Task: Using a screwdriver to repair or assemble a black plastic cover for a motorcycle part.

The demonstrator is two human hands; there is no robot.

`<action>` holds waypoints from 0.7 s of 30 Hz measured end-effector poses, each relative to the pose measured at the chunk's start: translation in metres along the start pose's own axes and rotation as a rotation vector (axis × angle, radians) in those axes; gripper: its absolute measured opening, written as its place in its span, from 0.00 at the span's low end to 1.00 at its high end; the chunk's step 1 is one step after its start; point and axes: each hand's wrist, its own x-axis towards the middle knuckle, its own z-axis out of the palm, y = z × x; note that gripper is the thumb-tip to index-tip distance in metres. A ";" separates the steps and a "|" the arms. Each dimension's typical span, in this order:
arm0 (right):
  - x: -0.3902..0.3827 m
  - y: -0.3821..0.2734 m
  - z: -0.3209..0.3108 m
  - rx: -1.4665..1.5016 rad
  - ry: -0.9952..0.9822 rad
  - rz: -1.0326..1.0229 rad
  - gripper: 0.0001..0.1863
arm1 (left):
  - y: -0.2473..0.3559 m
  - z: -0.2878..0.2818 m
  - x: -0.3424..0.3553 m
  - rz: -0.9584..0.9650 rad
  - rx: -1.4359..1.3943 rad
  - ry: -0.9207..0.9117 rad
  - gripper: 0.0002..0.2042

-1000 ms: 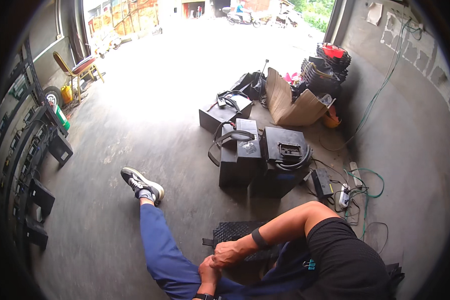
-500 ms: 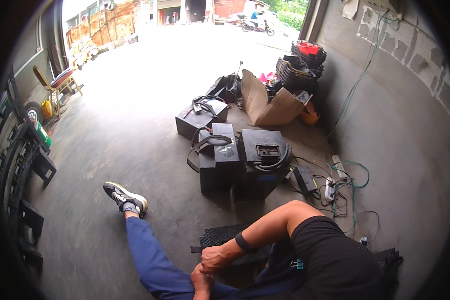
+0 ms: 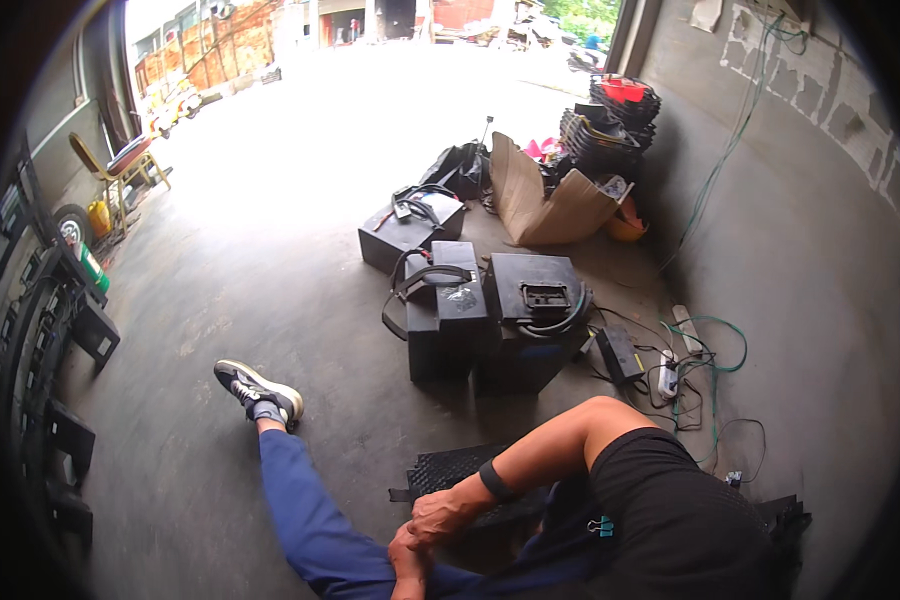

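Note:
My two hands meet low in the head view, close above my blue-trousered leg (image 3: 315,510). My right hand (image 3: 436,516), with a dark band on the wrist, is closed, its fingers curled down against my left. Just below it, my left hand (image 3: 407,556) is closed as well, its thumb side up against the right hand. Whatever sits between the fingers is hidden. Behind the right hand lies a black panel with a raised, grid-like texture (image 3: 455,467), partly covered by my right forearm and leg.
Ahead stand black boxes with cables and straps, among them a battery-like case (image 3: 532,283). A black charger-like brick (image 3: 620,356) and power strips (image 3: 668,374) lie by the right wall among cords. Farther back are bent cardboard (image 3: 540,205) and stacked black parts. Black parts line the left.
The whole view has shifted slightly, so things appear a little farther right. Outside, a rider on a scooter has moved right to the doorway's edge. My hands stay pressed together.

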 end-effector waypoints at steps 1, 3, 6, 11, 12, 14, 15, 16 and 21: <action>0.000 0.000 0.000 0.001 -0.003 -0.010 0.11 | 0.002 -0.001 0.003 0.091 0.047 -0.009 0.09; 0.002 -0.003 -0.005 -0.055 -0.093 -0.002 0.10 | 0.006 -0.005 0.002 0.174 0.097 -0.016 0.09; 0.009 0.000 -0.007 -0.103 -0.206 0.036 0.11 | 0.015 -0.008 -0.001 0.021 0.077 -0.015 0.08; 0.000 0.003 0.006 -0.009 0.008 -0.042 0.12 | 0.018 -0.011 0.002 0.133 0.065 -0.051 0.07; -0.001 0.001 0.005 -0.013 -0.004 -0.035 0.12 | 0.018 -0.010 0.003 0.131 0.063 -0.051 0.07; 0.002 -0.001 -0.004 -0.035 -0.059 0.012 0.11 | 0.020 -0.011 0.004 0.072 0.040 -0.018 0.08; 0.005 -0.002 -0.008 -0.060 -0.112 0.058 0.11 | 0.022 -0.012 0.002 0.067 0.042 -0.012 0.08; 0.005 -0.002 -0.006 -0.060 -0.112 0.050 0.11 | 0.025 -0.013 -0.001 -0.041 0.054 -0.035 0.08; 0.001 0.002 0.004 -0.012 0.137 -0.073 0.10 | 0.014 -0.009 0.004 0.074 0.159 -0.075 0.08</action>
